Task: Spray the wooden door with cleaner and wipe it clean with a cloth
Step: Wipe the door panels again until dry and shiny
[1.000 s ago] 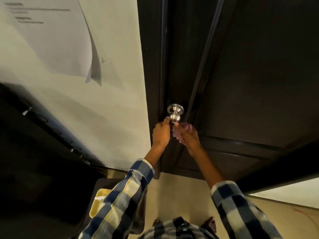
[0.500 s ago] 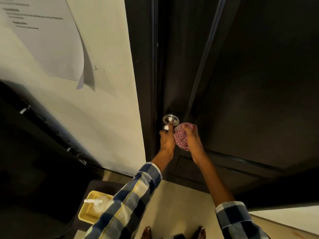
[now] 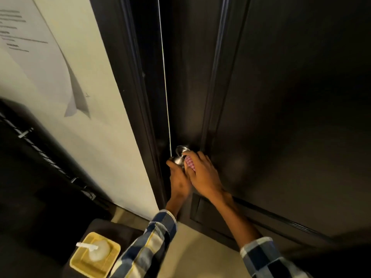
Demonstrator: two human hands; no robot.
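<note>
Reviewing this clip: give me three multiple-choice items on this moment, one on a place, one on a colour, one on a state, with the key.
1. Where is the spray bottle?
A. In the yellow tray
B. In the left hand
C. On the door knob

2. What colour is the cloth?
A. Plain blue
B. Pink-and-white check
C. Green

3. What does the left hand do?
A. Hangs idle
B. Grips the door knob
C. Presses the wall

Key: 1 A, it stands in the tray lower left; 2 B, check shows under the right hand; 3 B, fingers curl round the knob.
</note>
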